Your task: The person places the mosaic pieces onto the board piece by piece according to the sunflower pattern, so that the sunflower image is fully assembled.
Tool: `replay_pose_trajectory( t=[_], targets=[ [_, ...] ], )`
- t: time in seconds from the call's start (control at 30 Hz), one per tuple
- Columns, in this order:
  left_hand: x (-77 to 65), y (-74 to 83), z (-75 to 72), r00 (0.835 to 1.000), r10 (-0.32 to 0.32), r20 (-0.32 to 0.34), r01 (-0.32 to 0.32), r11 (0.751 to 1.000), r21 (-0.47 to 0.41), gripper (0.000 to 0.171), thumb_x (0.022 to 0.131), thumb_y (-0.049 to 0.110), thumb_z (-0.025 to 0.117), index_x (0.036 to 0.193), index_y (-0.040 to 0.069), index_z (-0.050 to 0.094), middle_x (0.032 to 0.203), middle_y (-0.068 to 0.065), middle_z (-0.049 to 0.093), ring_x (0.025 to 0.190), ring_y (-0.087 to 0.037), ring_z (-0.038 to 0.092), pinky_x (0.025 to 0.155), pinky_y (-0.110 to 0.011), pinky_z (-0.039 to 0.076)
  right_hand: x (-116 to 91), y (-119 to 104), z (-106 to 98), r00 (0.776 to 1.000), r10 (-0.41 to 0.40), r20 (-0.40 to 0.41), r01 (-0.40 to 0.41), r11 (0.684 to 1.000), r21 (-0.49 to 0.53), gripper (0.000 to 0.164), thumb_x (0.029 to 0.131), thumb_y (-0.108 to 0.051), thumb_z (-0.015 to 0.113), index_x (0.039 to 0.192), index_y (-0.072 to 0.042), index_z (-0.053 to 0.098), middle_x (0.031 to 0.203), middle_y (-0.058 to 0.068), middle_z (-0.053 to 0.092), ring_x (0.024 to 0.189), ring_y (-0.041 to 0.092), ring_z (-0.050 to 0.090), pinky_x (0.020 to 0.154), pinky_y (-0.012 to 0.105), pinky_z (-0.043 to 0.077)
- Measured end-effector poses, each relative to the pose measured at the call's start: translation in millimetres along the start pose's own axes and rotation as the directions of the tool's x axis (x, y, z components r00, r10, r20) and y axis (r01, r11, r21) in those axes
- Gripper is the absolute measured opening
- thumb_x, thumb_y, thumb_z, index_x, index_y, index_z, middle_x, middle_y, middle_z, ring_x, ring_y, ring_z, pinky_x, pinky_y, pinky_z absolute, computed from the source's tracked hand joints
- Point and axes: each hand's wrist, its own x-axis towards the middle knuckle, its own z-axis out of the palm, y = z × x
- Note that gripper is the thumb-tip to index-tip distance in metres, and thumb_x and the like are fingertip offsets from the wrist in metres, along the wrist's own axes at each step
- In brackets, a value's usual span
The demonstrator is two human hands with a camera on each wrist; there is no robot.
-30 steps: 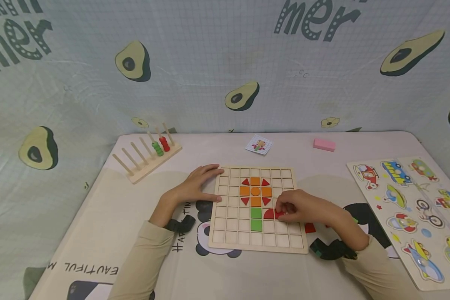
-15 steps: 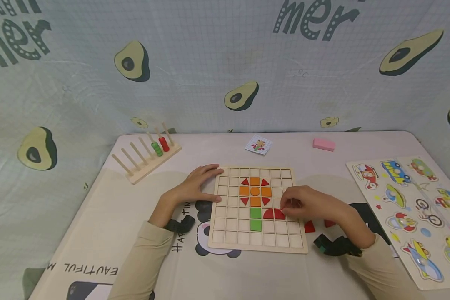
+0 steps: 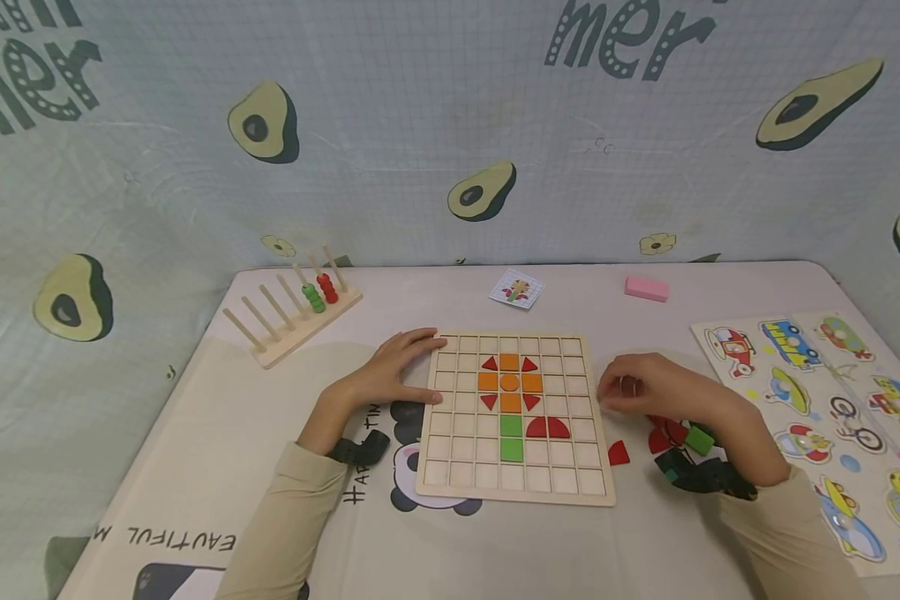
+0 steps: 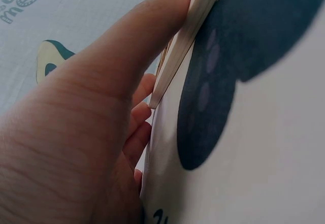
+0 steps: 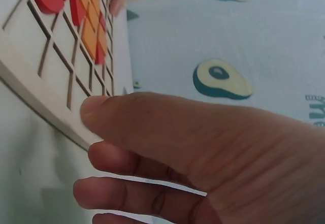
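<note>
A wooden grid board (image 3: pixel 450 475) lies flat on the table, with orange squares and an orange disc (image 3: pixel 510 382) in its cells. Small red triangles (image 3: pixel 530 402) surround the disc. Below are two green squares (image 3: pixel 512 450), and beside them two red quarter-circles (image 3: pixel 547 427) form a half-round. My left hand (image 3: pixel 386 371) rests at the board's left edge, thumb and fingers spread apart; in the left wrist view the thumb (image 4: pixel 152 21) touches the wooden rim. Just off the board's right edge is my right hand (image 3: pixel 656 387), fingers loosely bent, with nothing seen between them in the right wrist view.
Loose red pieces (image 3: pixel 619 453) and a green block (image 3: pixel 699 440) lie right of the board, partly under the right hand. A picture puzzle board (image 3: pixel 810 392) stands further right. At the back are a pattern card (image 3: pixel 517 290), a pink block (image 3: pixel 647 288) and a peg bead rack (image 3: pixel 300 333).
My right hand has let go of the red quarter-circle in its cell and moved right, off the board. Loose red and green pieces have come into view. My left hand has stayed still.
</note>
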Motion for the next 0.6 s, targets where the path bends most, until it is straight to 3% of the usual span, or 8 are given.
replay_pose_trajectory(
  t=[0.23, 0.37, 0.6],
  targets=[
    [-0.3, -0.7, 0.6, 1.0, 0.023, -0.016, -0.023, 1.0, -0.009, 0.086, 0.077, 0.041, 0.08, 0.149, 0.016, 0.041, 0.158, -0.009, 0.026, 0.147, -0.035, 0.016, 0.117, -0.058, 0.012, -11, 13, -11, 1.0, 0.028, -0.01, -0.028, 1.0, 0.01, 0.012, 0.082, -0.006, 0.076, 0.092, -0.008, 0.068, 0.085, -0.007, 0.061, 0.073, 0.004, 0.051, 0.062, 0.022, 0.049],
    [-0.9, -1.5, 1.3, 0.998, 0.044, -0.033, -0.044, 0.999, 0.001, 0.086, 0.076, 0.049, 0.078, 0.148, 0.016, 0.042, 0.157, -0.011, 0.028, 0.145, -0.037, 0.019, 0.115, -0.061, 0.015, -14, 18, -14, 0.998, 0.06, 0.021, -0.061, 0.998, 0.02, 0.014, 0.082, -0.006, 0.076, 0.093, -0.007, 0.067, 0.088, -0.004, 0.062, 0.075, 0.005, 0.052, 0.065, 0.023, 0.05],
    [-1.3, -0.6, 0.6, 0.999, 0.028, -0.016, -0.028, 1.0, -0.009, 0.085, 0.078, 0.046, 0.078, 0.149, 0.017, 0.041, 0.158, -0.01, 0.026, 0.146, -0.036, 0.017, 0.116, -0.059, 0.012, -21, 21, -18, 0.981, 0.163, 0.103, -0.168, 0.985, 0.045, 0.019, 0.081, -0.007, 0.076, 0.097, -0.006, 0.067, 0.092, -0.003, 0.061, 0.082, 0.013, 0.054, 0.069, 0.024, 0.051]
  ],
)
